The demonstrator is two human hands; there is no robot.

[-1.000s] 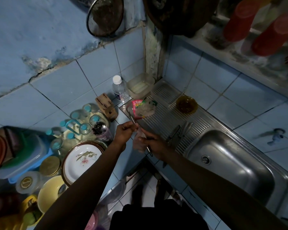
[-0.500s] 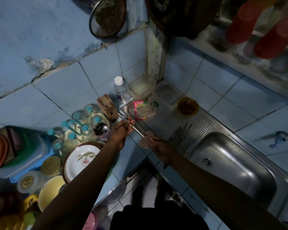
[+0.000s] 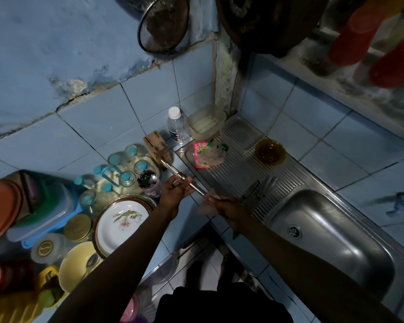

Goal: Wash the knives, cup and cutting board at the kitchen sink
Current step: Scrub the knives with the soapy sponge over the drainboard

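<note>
My left hand (image 3: pixel 175 191) pinches a steel knife (image 3: pixel 184 179) that lies slantwise above the counter. One end of the knife is close to the wooden knife block (image 3: pixel 158 148). The other end runs into a pinkish cloth (image 3: pixel 205 205) that my right hand (image 3: pixel 231 208) grips. Two more knives (image 3: pixel 259 188) lie on the ribbed drainboard (image 3: pixel 233 169), just left of the steel sink (image 3: pixel 336 231). A dark point shows under my right wrist; I cannot tell what it is. No cutting board shows.
A tap (image 3: pixel 399 203) juts from the tiled wall right of the sink. On the drainboard are an amber bowl (image 3: pixel 269 151), a pink packet (image 3: pixel 202 155) and a plastic tub (image 3: pixel 207 122). A water bottle (image 3: pixel 175 124), glasses, plates (image 3: pixel 121 220) and containers crowd the left counter.
My left hand has moved left and turned the knife, so one end now reaches toward the knife block. My right hand with the cloth has stayed near the counter's corner.
</note>
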